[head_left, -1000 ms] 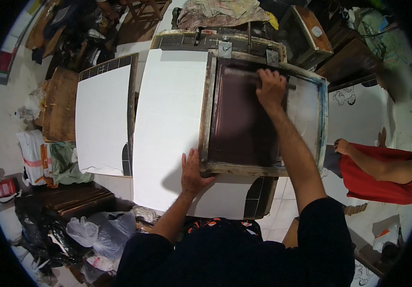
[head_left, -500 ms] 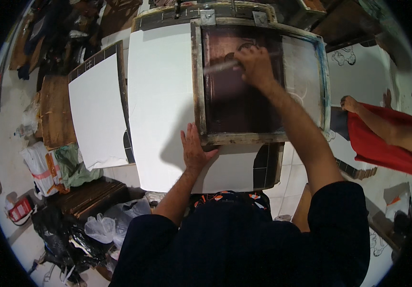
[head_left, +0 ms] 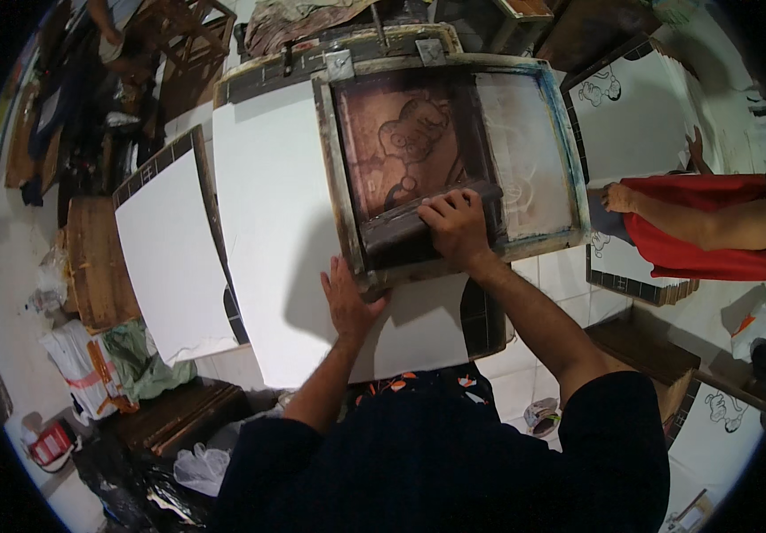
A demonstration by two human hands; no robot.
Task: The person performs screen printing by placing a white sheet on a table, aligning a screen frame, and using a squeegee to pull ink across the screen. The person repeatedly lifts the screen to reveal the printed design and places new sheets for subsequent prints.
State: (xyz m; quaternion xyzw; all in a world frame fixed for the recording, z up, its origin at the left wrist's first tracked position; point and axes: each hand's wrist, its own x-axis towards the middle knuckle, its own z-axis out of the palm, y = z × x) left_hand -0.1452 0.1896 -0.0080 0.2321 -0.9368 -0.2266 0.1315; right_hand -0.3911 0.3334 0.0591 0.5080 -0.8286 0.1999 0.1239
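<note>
My right hand (head_left: 459, 229) grips a dark squeegee (head_left: 385, 218) lying across the lower part of a wooden-framed screen (head_left: 566, 160). Above the blade, a cartoon animal outline (head_left: 414, 133) shows through thinly inked brownish mesh, with dark ink below and at its right. The screen's right section is pale. My left hand (head_left: 348, 302) has its fingers spread, touching near the frame's lower-left corner, over a large white sheet (head_left: 263, 178) on a dark board (head_left: 481, 324). Metal clamps (head_left: 339, 65) hold the screen's top edge to the board.
A second board with a white sheet (head_left: 165, 249) stands left. At right, a co-worker's arm (head_left: 703, 226) lies over red cloth (head_left: 721, 262), beside printed sheets (head_left: 632, 115). Bags (head_left: 143, 360), cardboard (head_left: 107, 266) and dark bundles surround the work. Another person's hand (head_left: 112, 35) shows at upper left.
My right hand has drawn the squeegee from the screen's top down toward its lower edge, and the cartoon outline now shows. My left hand stays by the corner. The view has shifted.
</note>
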